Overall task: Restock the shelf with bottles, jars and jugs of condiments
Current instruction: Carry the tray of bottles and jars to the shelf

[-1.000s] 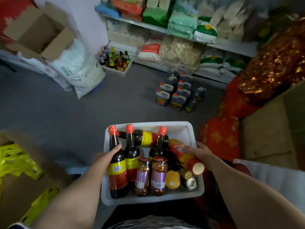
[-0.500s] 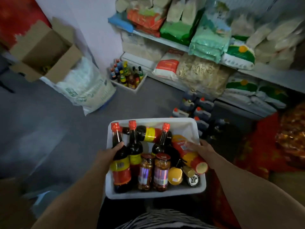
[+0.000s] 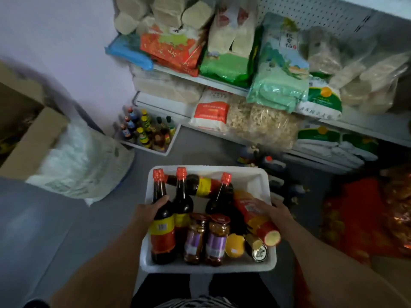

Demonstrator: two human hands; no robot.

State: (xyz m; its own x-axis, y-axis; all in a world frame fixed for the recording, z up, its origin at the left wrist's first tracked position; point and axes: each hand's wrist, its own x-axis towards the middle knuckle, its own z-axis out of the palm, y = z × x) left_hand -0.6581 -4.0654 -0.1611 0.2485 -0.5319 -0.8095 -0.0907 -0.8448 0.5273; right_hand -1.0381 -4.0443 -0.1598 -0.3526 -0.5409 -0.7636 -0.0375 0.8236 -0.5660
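Closer now than half a second ago, the shelf fills the top of my view, and the white bin [image 3: 262,178] has stayed level in front of my waist between both forearms, which reach forward from the lower corners. My left hand [image 3: 148,211] curls over the bin's left rim, thumb hooked round the shoulder of the nearest dark sauce bottle [image 3: 161,221], which stands upright against that wall. My right hand [image 3: 274,210] grips the right rim with fingers bent, fingertips lying on the tilted orange-labelled bottle [image 3: 255,216] that leans toward me. Two jars [image 3: 206,238] with purple labels stand upright at the near wall, a yellow lid just beside them. Two more red-capped bottles stand behind, and one lies flat across the far end of the bin.

Beyond the bin, on the grey floor, a small white tray of bottles [image 3: 148,132] sits against the base of the shelf [image 3: 222,82], with a white sack [image 3: 77,161] and a cardboard box [image 3: 29,138] to its left. Jugs [image 3: 270,162] with red caps stand on the floor just past the bin, partly hidden. Bags of dry goods crowd the shelf boards above.
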